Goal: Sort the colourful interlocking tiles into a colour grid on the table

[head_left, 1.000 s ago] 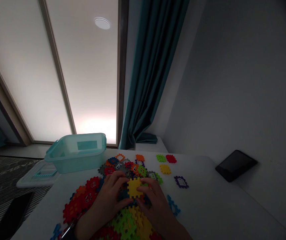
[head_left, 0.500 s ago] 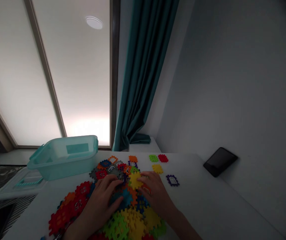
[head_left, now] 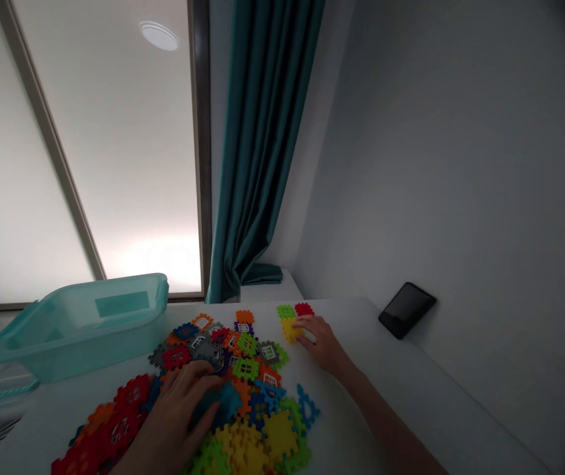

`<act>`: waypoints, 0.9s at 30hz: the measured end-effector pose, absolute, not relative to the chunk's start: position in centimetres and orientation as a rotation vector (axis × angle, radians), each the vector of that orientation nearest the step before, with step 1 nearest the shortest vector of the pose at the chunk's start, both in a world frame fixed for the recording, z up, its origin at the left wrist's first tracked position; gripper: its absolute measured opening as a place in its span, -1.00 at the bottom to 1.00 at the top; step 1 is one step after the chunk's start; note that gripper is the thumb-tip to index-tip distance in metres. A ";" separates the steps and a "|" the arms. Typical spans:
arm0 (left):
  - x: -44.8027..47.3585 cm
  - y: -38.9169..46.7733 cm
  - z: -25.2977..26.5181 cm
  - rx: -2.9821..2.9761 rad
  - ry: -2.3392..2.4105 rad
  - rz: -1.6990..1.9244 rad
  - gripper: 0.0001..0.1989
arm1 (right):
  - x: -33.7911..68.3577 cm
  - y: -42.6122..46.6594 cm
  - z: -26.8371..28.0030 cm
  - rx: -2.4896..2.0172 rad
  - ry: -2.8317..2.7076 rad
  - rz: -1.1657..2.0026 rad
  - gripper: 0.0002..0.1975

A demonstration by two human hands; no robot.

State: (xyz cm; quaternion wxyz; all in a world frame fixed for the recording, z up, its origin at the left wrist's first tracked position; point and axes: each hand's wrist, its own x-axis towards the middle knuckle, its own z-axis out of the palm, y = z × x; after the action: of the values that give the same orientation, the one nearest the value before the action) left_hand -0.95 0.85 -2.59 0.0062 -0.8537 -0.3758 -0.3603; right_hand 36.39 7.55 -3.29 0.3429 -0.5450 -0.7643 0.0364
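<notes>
On the tabletop (head_left: 411,396), the right hand (head_left: 322,343) had carried the yellow tile (head_left: 289,328) away from the tile pile (head_left: 233,376), setting it beside the green tile (head_left: 285,311), fingers still closed on it. The left hand (head_left: 173,415) stayed flat on the pile, fingers spread. Dim light obscured the grip; the purple tile was hidden.

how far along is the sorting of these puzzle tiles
Barely begun. Done: a green tile and a red tile lie apart from the heap. In hand: the right hand is at a yellow tile beside them; the left hand rests on the pile. Left: nearly all the mixed tiles.
</notes>
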 end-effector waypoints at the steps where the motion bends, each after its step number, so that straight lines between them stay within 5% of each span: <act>1: -1.0 0.9 -2.7 -2.662 -1.163 -1.136 -0.79 | 36.8 7.8 -3.5 -1.438 -1.979 0.107 -0.75; 27: -1.4 0.8 -2.7 -2.602 -1.081 -1.132 -0.80 | 37.1 8.4 -4.9 -1.672 -1.941 0.291 -0.75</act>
State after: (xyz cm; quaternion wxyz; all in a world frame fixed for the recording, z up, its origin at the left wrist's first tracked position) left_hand -1.44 0.82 -2.73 0.0528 -0.8558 -0.3554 -0.3722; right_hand 37.11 8.39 -4.89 0.2779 -0.6230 -0.7231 0.1085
